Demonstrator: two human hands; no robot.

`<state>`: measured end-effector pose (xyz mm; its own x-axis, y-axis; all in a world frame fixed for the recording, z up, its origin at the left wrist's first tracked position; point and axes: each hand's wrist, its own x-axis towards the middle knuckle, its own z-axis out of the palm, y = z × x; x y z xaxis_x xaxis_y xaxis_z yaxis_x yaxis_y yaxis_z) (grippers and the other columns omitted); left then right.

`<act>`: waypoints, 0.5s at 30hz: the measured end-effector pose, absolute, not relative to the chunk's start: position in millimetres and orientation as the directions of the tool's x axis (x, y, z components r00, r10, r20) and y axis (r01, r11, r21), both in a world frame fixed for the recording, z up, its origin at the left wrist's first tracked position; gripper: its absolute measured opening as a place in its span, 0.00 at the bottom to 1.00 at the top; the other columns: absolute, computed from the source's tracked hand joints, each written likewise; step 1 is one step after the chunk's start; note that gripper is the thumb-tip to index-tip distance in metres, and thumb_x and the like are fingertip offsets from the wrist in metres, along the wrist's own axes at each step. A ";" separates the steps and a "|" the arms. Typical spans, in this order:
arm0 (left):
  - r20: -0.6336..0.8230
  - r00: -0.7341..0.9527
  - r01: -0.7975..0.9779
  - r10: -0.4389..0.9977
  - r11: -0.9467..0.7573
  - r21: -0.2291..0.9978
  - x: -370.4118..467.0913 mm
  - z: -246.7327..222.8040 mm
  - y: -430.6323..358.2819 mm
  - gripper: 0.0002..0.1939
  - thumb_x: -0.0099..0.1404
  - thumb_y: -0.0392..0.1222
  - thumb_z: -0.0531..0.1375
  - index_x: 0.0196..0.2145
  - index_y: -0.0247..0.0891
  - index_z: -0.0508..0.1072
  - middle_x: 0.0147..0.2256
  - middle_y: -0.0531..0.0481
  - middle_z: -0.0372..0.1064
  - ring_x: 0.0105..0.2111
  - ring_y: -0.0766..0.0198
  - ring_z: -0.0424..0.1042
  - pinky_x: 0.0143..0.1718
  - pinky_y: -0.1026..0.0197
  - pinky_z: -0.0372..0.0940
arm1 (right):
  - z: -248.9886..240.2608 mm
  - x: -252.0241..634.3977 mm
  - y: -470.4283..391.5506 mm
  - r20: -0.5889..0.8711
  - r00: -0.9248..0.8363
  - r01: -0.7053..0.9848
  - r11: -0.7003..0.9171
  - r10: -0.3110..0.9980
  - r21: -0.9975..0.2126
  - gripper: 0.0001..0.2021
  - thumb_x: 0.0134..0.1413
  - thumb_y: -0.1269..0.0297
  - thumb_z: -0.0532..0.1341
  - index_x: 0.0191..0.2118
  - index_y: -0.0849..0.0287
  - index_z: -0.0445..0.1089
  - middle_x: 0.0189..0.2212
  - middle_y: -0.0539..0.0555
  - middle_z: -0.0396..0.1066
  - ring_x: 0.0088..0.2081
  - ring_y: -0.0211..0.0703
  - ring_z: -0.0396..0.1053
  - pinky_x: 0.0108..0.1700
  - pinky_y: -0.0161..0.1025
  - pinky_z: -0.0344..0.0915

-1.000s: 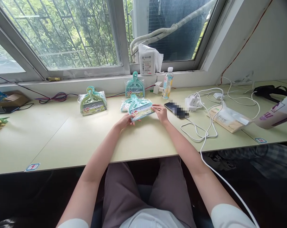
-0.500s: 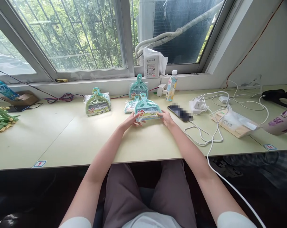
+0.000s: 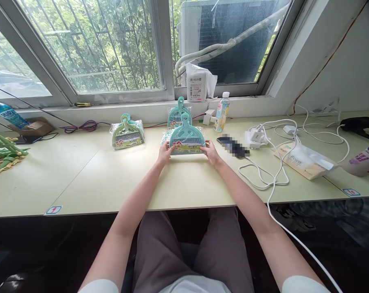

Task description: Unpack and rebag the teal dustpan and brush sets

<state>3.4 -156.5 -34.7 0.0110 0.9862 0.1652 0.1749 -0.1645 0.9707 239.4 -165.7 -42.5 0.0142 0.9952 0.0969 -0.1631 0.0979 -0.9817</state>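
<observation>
Turquoise dustpan set point(image 3: 187, 132) shows greyish bristles point(image 3: 188, 140) above a printed label point(image 3: 189, 147).

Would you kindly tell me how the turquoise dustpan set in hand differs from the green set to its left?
The turquoise set is held between the left hand and the right hand; the green set is untouched. The turquoise set's front is bluish; the green set's is olive. The turquoise set's lower edge looks nearly level; the green set's slopes up rightward. Both are handle-up and show bristles.
</observation>
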 end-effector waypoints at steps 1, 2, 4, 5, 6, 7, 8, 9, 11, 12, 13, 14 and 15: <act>0.161 -0.003 0.191 0.987 -0.157 0.969 2.9 -34.1 -156.8 0.17 0.57 0.46 0.64 0.42 0.38 0.68 0.39 0.44 0.74 0.34 0.61 0.73 0.22 0.68 0.61 | -42.8 239.4 -165.5 0.095 0.015 -0.153 0.096 0.995 -0.984 0.20 0.43 0.57 0.66 0.37 0.52 0.54 0.41 0.52 0.72 0.43 0.47 0.72 0.44 0.47 0.70; 0.154 -0.012 0.211 0.988 -0.149 0.966 2.4 -33.6 -156.9 0.17 0.57 0.46 0.64 0.42 0.38 0.68 0.39 0.44 0.74 0.34 0.60 0.73 0.24 0.67 0.62 | -43.6 239.7 -164.9 0.094 0.018 -0.138 0.096 0.995 -0.986 0.21 0.42 0.56 0.66 0.38 0.52 0.54 0.41 0.52 0.72 0.43 0.47 0.72 0.44 0.48 0.70; 0.138 -0.014 0.260 0.990 -0.129 0.957 1.1 -33.3 -156.7 0.18 0.55 0.45 0.65 0.41 0.39 0.68 0.38 0.45 0.74 0.35 0.59 0.73 0.27 0.65 0.64 | -46.4 240.8 -162.9 0.104 0.034 -0.101 0.107 0.994 -0.989 0.21 0.41 0.55 0.66 0.38 0.52 0.55 0.40 0.53 0.72 0.43 0.48 0.72 0.45 0.49 0.69; 0.131 -0.012 0.289 0.991 -0.122 0.950 0.2 -33.3 -156.6 0.18 0.55 0.45 0.65 0.42 0.39 0.68 0.38 0.45 0.74 0.35 0.58 0.73 0.28 0.64 0.64 | -48.0 241.4 -161.7 0.115 0.044 -0.082 0.119 0.992 -0.990 0.21 0.40 0.55 0.66 0.38 0.53 0.55 0.40 0.53 0.72 0.43 0.48 0.72 0.46 0.49 0.69; 0.129 -0.009 0.319 0.992 -0.119 0.940 -0.8 -33.3 -156.6 0.18 0.54 0.45 0.65 0.42 0.40 0.68 0.37 0.45 0.74 0.35 0.57 0.73 0.29 0.64 0.64 | -49.5 241.7 -160.5 0.132 0.053 -0.065 0.135 0.990 -0.989 0.21 0.40 0.55 0.66 0.38 0.53 0.56 0.40 0.54 0.73 0.42 0.48 0.72 0.46 0.50 0.68; 0.134 -0.008 0.352 0.991 -0.123 0.928 -1.8 -33.2 -156.8 0.17 0.55 0.45 0.65 0.42 0.40 0.68 0.37 0.45 0.74 0.35 0.57 0.73 0.30 0.63 0.64 | -50.8 241.8 -159.6 0.154 0.057 -0.050 0.157 0.986 -0.986 0.22 0.39 0.54 0.66 0.38 0.54 0.56 0.39 0.54 0.73 0.42 0.48 0.72 0.47 0.50 0.68; 0.147 -0.010 0.391 0.989 -0.131 0.911 -2.8 -32.7 -157.4 0.17 0.55 0.44 0.64 0.42 0.41 0.68 0.37 0.46 0.75 0.36 0.57 0.73 0.31 0.62 0.64 | -51.6 241.5 -159.0 0.179 0.056 -0.037 0.181 0.982 -0.983 0.23 0.38 0.53 0.67 0.38 0.54 0.57 0.39 0.54 0.73 0.41 0.48 0.72 0.46 0.50 0.68; 0.165 -0.017 0.433 0.986 -0.141 0.890 -3.8 -31.9 -158.3 0.16 0.56 0.44 0.63 0.42 0.41 0.68 0.38 0.46 0.75 0.36 0.57 0.73 0.33 0.62 0.63 | -51.8 240.8 -159.1 0.204 0.052 -0.025 0.205 0.978 -0.978 0.24 0.37 0.52 0.68 0.38 0.54 0.57 0.39 0.54 0.73 0.40 0.47 0.72 0.46 0.49 0.68; 0.199 -0.044 0.520 0.979 -0.148 0.841 -6.2 -28.3 -160.3 0.13 0.58 0.43 0.61 0.42 0.43 0.68 0.39 0.46 0.75 0.36 0.57 0.73 0.36 0.60 0.63 | -50.5 238.2 -161.4 0.234 0.024 -0.012 0.235 0.972 -0.972 0.26 0.35 0.49 0.69 0.38 0.54 0.58 0.38 0.55 0.74 0.39 0.47 0.73 0.45 0.49 0.68; 0.212 -0.062 0.560 0.975 -0.142 0.816 -8.2 -25.4 -161.1 0.12 0.59 0.43 0.60 0.42 0.44 0.68 0.39 0.47 0.75 0.37 0.57 0.73 0.37 0.59 0.62 | -49.2 236.6 -163.7 0.232 -0.003 -0.015 0.232 0.973 -0.973 0.28 0.35 0.48 0.70 0.38 0.54 0.58 0.38 0.55 0.74 0.39 0.47 0.73 0.44 0.49 0.69; 0.219 -0.082 0.597 0.972 -0.128 0.792 -11.2 -21.8 -161.6 0.10 0.60 0.42 0.60 0.41 0.44 0.68 0.40 0.47 0.75 0.38 0.56 0.73 0.38 0.59 0.62 | -47.8 234.9 -166.7 0.219 -0.044 -0.027 0.218 0.975 -0.976 0.29 0.35 0.46 0.70 0.39 0.54 0.58 0.39 0.55 0.75 0.39 0.48 0.74 0.44 0.48 0.69; 0.223 -0.101 0.630 0.970 -0.111 0.768 -15.9 -17.4 -161.9 0.09 0.60 0.41 0.59 0.40 0.45 0.68 0.40 0.48 0.76 0.39 0.55 0.72 0.39 0.58 0.62 | -46.3 233.3 -169.9 0.197 -0.094 -0.044 0.193 0.976 -0.980 0.30 0.36 0.45 0.70 0.41 0.54 0.59 0.39 0.56 0.75 0.39 0.48 0.74 0.45 0.48 0.69; 0.225 -0.115 0.662 0.968 -0.094 0.744 -22.8 -12.6 -161.9 0.09 0.60 0.41 0.59 0.40 0.45 0.68 0.41 0.48 0.76 0.40 0.55 0.72 0.40 0.57 0.61 | -45.2 232.0 -173.2 0.173 -0.148 -0.063 0.165 0.974 -0.984 0.30 0.37 0.44 0.69 0.42 0.54 0.59 0.40 0.56 0.75 0.40 0.47 0.75 0.46 0.49 0.69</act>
